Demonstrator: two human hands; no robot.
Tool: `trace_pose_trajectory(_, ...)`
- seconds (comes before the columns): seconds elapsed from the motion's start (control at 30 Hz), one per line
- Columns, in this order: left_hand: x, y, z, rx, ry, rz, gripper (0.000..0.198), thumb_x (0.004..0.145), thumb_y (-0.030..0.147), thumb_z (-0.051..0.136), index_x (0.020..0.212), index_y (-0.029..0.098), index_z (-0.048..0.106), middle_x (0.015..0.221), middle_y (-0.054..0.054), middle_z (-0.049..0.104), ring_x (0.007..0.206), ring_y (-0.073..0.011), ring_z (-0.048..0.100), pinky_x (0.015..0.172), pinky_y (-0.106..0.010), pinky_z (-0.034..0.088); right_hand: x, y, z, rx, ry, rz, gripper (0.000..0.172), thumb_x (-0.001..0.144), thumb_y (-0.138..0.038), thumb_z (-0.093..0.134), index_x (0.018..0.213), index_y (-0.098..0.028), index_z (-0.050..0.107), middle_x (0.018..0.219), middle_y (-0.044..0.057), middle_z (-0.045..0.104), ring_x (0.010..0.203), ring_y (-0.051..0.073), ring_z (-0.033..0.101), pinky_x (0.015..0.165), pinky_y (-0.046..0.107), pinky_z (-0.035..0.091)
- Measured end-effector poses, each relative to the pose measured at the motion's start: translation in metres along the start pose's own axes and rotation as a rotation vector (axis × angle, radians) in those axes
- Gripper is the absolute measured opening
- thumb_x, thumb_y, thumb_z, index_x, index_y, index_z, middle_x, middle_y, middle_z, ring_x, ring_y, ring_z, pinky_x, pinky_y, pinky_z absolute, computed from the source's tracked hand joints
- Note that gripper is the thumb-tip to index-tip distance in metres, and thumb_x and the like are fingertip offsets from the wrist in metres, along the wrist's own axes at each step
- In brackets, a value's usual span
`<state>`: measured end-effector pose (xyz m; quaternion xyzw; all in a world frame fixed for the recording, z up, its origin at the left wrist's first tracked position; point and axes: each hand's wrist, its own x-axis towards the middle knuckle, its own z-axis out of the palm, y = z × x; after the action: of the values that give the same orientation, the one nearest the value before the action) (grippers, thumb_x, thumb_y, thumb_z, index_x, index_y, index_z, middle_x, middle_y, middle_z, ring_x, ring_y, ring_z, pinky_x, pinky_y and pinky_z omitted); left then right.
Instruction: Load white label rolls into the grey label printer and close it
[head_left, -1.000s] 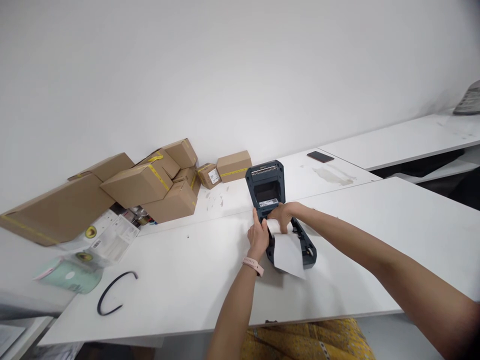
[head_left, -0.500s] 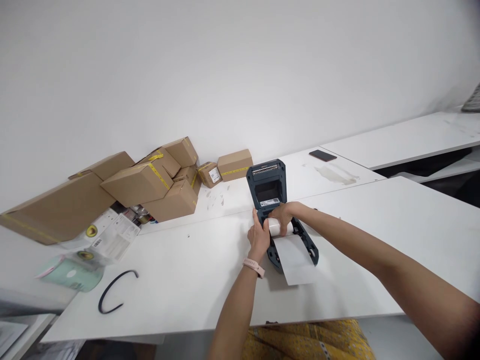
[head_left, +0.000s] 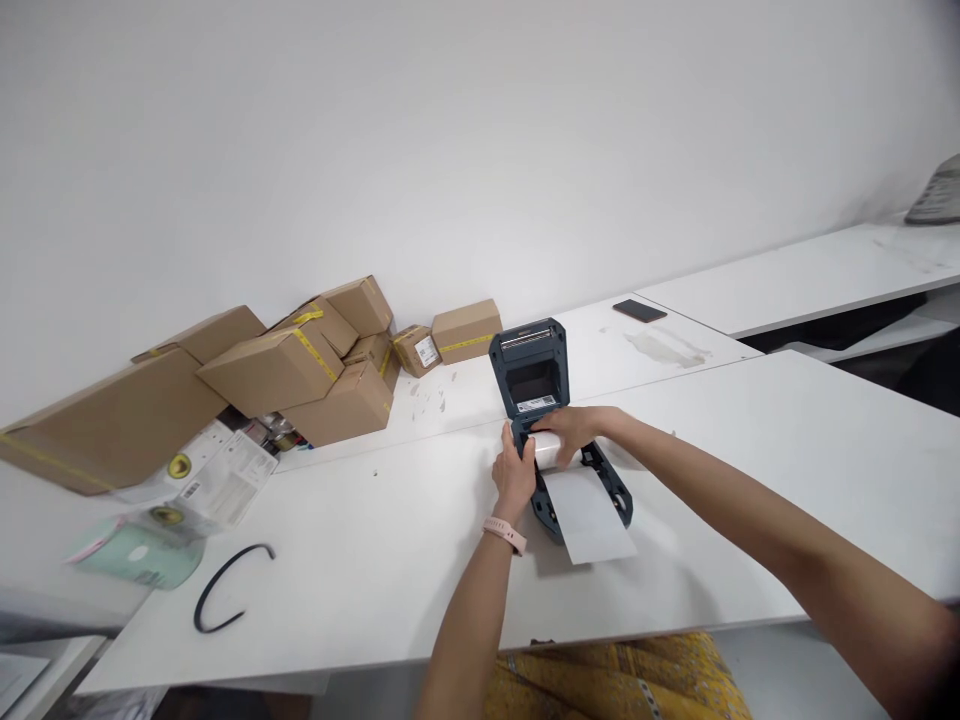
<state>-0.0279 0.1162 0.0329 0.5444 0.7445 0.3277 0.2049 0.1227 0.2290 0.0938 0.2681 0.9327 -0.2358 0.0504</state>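
A dark blue label printer (head_left: 555, 385) stands on the white table with its lid raised. In its bay lies a white paper roll (head_left: 545, 452), and a blank strip of paper (head_left: 589, 515) runs from it over the front edge. My left hand (head_left: 514, 472), with a pink band at the wrist, grips the printer's left side, its thumb beside the roll's end. From the right, my right hand (head_left: 571, 434) reaches in, fingers bent around the top of the roll and hiding part of it.
Several cardboard boxes (head_left: 270, 370) with yellow tape are piled at the back left. A black headband (head_left: 214, 590) and a mint-green pouch (head_left: 142, 552) lie at the left. Behind the printer to the right is a dark phone (head_left: 640, 311). A white wall (head_left: 480, 150) rises behind the table.
My right hand has shifted slightly on the roll, with its fingers a little more spread. My left hand keeps its place on the printer. The whole view has drifted a little.
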Motion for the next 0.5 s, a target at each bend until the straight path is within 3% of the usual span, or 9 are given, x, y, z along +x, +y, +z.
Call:
trace_pose_trajectory(0.07,-0.001,-0.002,-0.001,-0.044,-0.02,-0.003,0.067,0.094,0.052,0.039,0.15,0.019,0.027,0.14,-0.016,0.055,0.127,-0.0318,0.053,0.102,-0.044,0.04,-0.026,0.003,-0.005,0.195,0.238,0.027,0.062,0.066,-0.059,0.07,0.112,-0.019,0.065,0.119,0.011,0.066,0.11,0.033,0.059,0.092,0.038,0.045)
trace_pose_trajectory(0.13,0.001,0.002,-0.008,-0.09,0.004,0.009,0.072,0.093,0.055,0.039,0.152,0.017,0.023,0.149,-0.016,0.044,0.136,-0.03,0.043,0.109,-0.043,0.035,-0.048,0.009,-0.016,0.436,0.635,0.154,0.059,0.08,-0.067,0.051,0.111,-0.019,0.063,0.117,0.011,0.067,0.11,0.03,0.058,0.095,0.038,0.043)
trace_pose_trajectory(0.2,0.01,0.014,-0.021,-0.155,0.092,0.045,0.076,0.093,0.057,0.037,0.153,0.016,0.016,0.159,-0.014,0.025,0.146,-0.0264,0.026,0.117,-0.039,0.025,-0.059,0.017,-0.032,0.583,0.952,0.279,0.067,0.089,-0.069,0.031,0.128,-0.018,0.051,0.131,0.013,0.058,0.119,0.029,0.05,0.1,0.04,0.039)
trace_pose_trajectory(0.23,0.017,0.023,-0.03,-0.203,0.147,0.072,0.075,0.094,0.058,0.034,0.154,0.017,0.013,0.161,-0.011,0.019,0.148,-0.0235,0.019,0.119,-0.036,0.021,-0.06,0.021,-0.042,0.626,1.022,0.301,0.071,0.091,-0.068,0.022,0.138,-0.018,0.039,0.143,0.014,0.049,0.126,0.028,0.045,0.103,0.039,0.037)
trace_pose_trajectory(0.3,0.037,0.047,-0.051,-0.321,0.2,0.155,0.074,0.095,0.057,0.033,0.154,0.019,0.01,0.163,-0.006,0.011,0.15,-0.0194,0.011,0.121,-0.033,0.014,-0.051,0.026,-0.063,0.687,0.992,0.264,0.076,0.092,-0.068,0.008,0.15,-0.019,0.017,0.157,0.012,0.029,0.134,0.024,0.037,0.104,0.037,0.037)
trace_pose_trajectory(0.33,0.047,0.06,-0.061,-0.398,0.193,0.179,0.073,0.095,0.058,0.031,0.154,0.021,0.01,0.163,-0.004,0.009,0.15,-0.0181,0.009,0.121,-0.032,0.013,-0.043,0.027,-0.073,0.722,0.95,0.231,0.077,0.092,-0.069,0.003,0.151,-0.02,0.013,0.158,0.011,0.026,0.134,0.022,0.037,0.103,0.036,0.038)
trace_pose_trajectory(0.4,0.065,0.085,-0.076,-0.58,0.157,0.15,0.073,0.096,0.059,0.03,0.155,0.023,0.009,0.164,-0.001,0.007,0.15,-0.0164,0.008,0.12,-0.031,0.015,-0.026,0.025,-0.085,0.786,0.855,0.161,0.08,0.09,-0.071,-0.002,0.151,-0.022,0.019,0.156,0.008,0.034,0.13,0.021,0.043,0.1,0.036,0.041)
trace_pose_trajectory(0.5,0.072,0.107,-0.083,-0.842,-0.018,0.063,0.064,0.097,0.059,0.023,0.151,0.025,0.025,0.159,-0.001,0.027,0.148,-0.0187,0.02,0.119,-0.038,0.022,-0.011,0.014,-0.083,0.856,0.796,0.102,0.08,0.09,-0.072,0.001,0.144,-0.024,0.035,0.142,0.005,0.053,0.122,0.021,0.052,0.098,0.039,0.044)
